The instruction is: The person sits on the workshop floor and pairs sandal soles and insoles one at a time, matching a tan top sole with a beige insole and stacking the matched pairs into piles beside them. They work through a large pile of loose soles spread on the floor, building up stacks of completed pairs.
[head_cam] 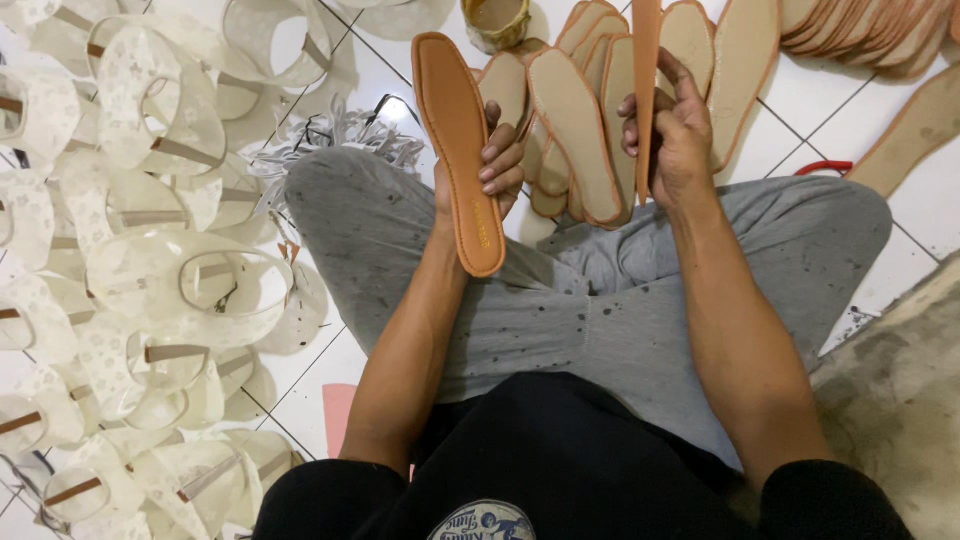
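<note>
Gripping an orange insole [458, 150] flat-side up, the left hand [495, 160] curls its fingers round the edge. The right hand [672, 135] pinches another insole [645, 80] edge-on, upright.

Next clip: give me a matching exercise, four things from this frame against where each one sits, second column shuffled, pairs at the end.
Things
1. flat orange leather-like insole, top face showing
2. thin orange insole seen edge-on
3. heap of translucent white shoe uppers with tan straps
4. fanned stack of beige insoles with orange rims

Places
A. on the white tiled floor, at the person's left
B. held in the left hand
C. on the floor ahead, between the two hands
D. held upright in the right hand

Pairs: 1-B, 2-D, 3-A, 4-C
</note>
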Demonstrator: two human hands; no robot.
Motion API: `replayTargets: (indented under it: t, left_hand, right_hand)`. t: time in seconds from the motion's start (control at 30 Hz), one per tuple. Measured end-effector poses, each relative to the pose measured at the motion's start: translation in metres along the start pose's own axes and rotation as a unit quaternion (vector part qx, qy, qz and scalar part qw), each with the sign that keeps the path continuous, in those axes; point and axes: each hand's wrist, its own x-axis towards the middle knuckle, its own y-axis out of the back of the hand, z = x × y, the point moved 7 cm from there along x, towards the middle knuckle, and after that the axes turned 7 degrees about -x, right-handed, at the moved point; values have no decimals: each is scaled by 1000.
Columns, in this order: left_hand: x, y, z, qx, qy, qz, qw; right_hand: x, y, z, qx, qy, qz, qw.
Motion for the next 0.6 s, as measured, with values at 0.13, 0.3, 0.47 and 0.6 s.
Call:
replayTargets:
  t: [0.13, 0.3, 0.47, 0.6]
  left_hand:
    - [1, 1, 1, 31, -15, 24, 999]
    - [-3, 29, 17, 366, -133, 227, 893]
    - [30, 38, 20, 663, -122, 259, 692]
    - [44, 40, 21, 703, -184, 186, 661]
  right_hand:
    - [2, 8, 5, -2, 1, 13, 1000]
    - [5, 12, 11, -45, 17, 47, 998]
    - [5, 22, 10, 106, -46, 50, 992]
    - [0, 4, -7, 324, -48, -96, 940]
